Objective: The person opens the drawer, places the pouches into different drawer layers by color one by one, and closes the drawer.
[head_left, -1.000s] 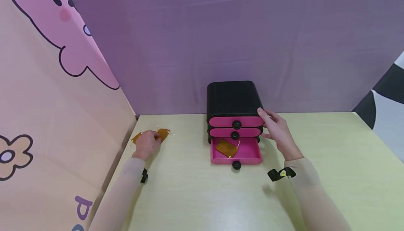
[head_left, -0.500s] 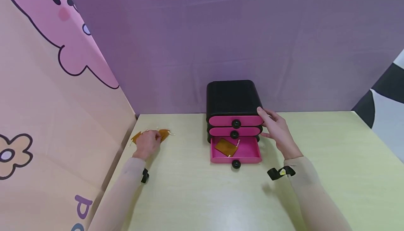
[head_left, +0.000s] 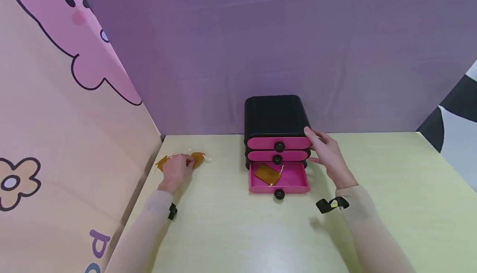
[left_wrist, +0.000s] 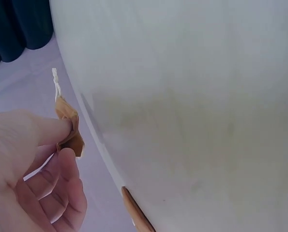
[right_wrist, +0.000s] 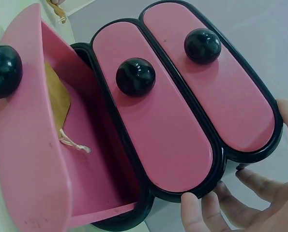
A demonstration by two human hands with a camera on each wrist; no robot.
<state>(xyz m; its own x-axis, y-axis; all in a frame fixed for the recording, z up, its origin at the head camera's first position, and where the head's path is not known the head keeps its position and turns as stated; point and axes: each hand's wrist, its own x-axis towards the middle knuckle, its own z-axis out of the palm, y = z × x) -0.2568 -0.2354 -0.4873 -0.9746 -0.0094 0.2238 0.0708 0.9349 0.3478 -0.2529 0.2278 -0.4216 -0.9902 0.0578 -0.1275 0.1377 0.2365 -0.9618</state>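
Note:
On the left of the table, my left hand (head_left: 176, 171) pinches a small mustard drawstring pouch (head_left: 199, 159) between thumb and forefinger. The left wrist view shows this pouch (left_wrist: 72, 140) bunched up, its white cord loose. A second mustard pouch (head_left: 162, 163) lies by the hand, partly covered by it. My right hand (head_left: 328, 157) holds the right side of a black mini drawer unit (head_left: 276, 115), thumb at the upper front edge and fingers along the side. The bottom pink drawer (head_left: 257, 189) is pulled out with a third pouch (head_left: 267, 175) lying in it.
The upper two drawers, top (right_wrist: 226, 87) and middle (right_wrist: 168, 135), are pushed in; each has a round black knob. A purple backdrop (head_left: 231, 57) rises behind the pale table (head_left: 231, 231). A printed cloth wall (head_left: 85, 132) borders the left edge.
My left hand has shifted slightly right with the pinched pouch, away from the other pouch. The right hand and the drawer unit stay in place.

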